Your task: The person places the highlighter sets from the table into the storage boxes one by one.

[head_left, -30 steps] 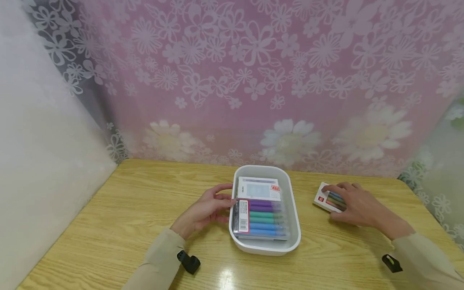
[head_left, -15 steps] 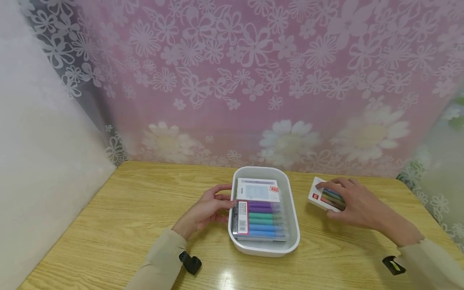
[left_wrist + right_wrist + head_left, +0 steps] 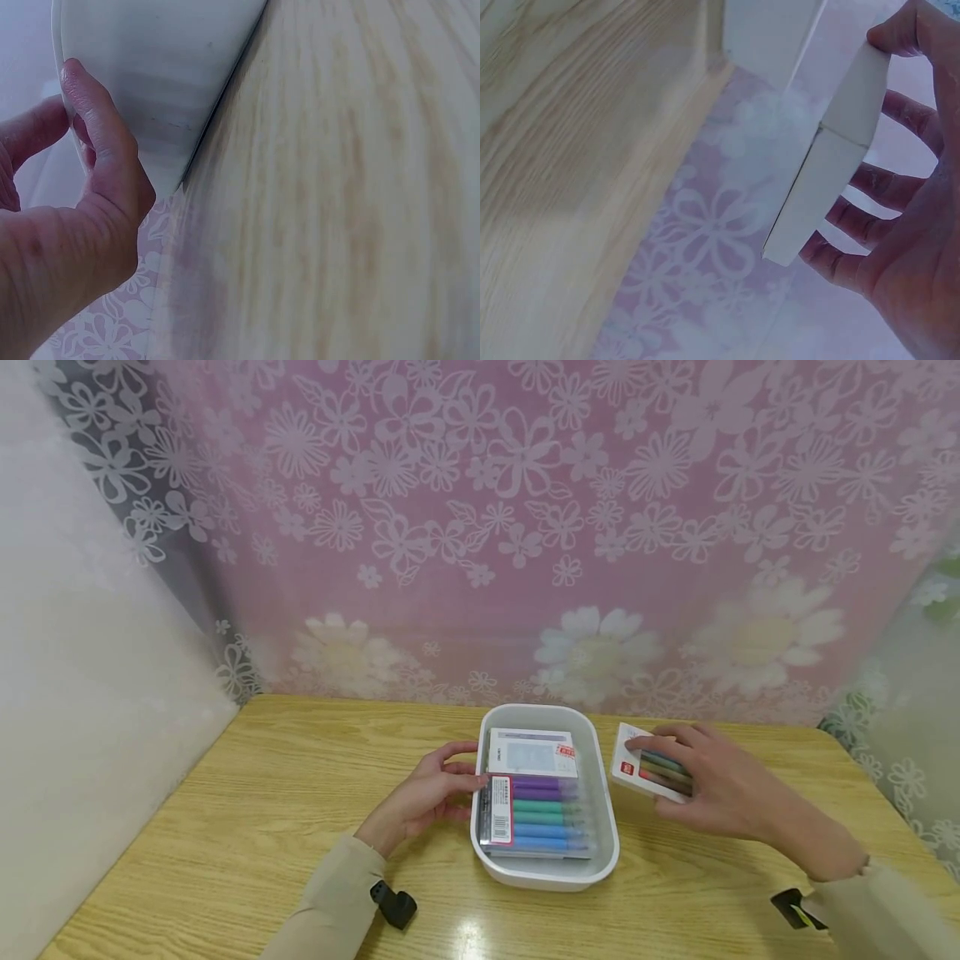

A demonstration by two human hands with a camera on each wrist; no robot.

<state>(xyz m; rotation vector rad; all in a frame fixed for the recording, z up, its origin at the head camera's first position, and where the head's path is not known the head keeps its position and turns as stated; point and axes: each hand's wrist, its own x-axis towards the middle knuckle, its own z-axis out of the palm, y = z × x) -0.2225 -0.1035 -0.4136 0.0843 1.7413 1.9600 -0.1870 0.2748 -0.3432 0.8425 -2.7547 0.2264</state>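
Observation:
A white plastic tray [image 3: 609,827] stands on the table, its rim pinched by my left hand [image 3: 423,793]. In the left wrist view, the thumb is on one side of the tray wall [image 3: 165,75] and the fingers on the other. Inside lie a clear pack of purple, green and blue pens [image 3: 543,814] and a white box [image 3: 532,755] with a red mark. My right hand [image 3: 735,785] grips a small white box of crayons [image 3: 656,770] by its edges, tilted and just right of the tray. The right wrist view shows this box [image 3: 840,157] raised off the table, between thumb and fingers.
The wooden table [image 3: 300,777] ends at the back against a pink floral curtain [image 3: 450,527]. Pale curtains hang at both sides. Black devices are strapped at the left cuff [image 3: 393,906] and the right cuff [image 3: 797,910].
My right hand has lifted the box of crayons off the table and carried it left, up close to the tray. My left hand stays at the rim.

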